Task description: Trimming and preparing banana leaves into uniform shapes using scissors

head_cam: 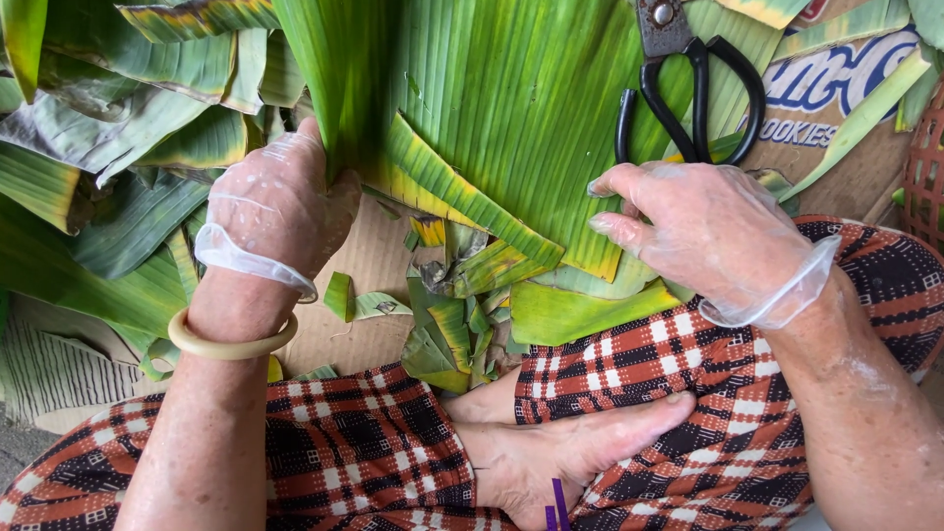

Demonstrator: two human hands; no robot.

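Observation:
A large green banana leaf (492, 108) lies spread in front of me, its near edge yellowed and torn. My left hand (280, 202), in a clear plastic glove, grips the leaf's left edge; a pale bangle (231, 344) circles that wrist. My right hand (708, 236), also gloved, presses its fingers on the leaf's right near edge and holds nothing. Black-handled scissors (688, 84) lie on the leaf just beyond my right hand.
More banana leaves (118, 147) pile up at the left. Cut leaf scraps (452, 324) lie on brown cardboard (369, 256) by my lap. A printed cardboard box (836, 108) sits at the right, with a woven basket edge (924, 167) beside it. My bare foot (551, 457) rests between checked trouser legs.

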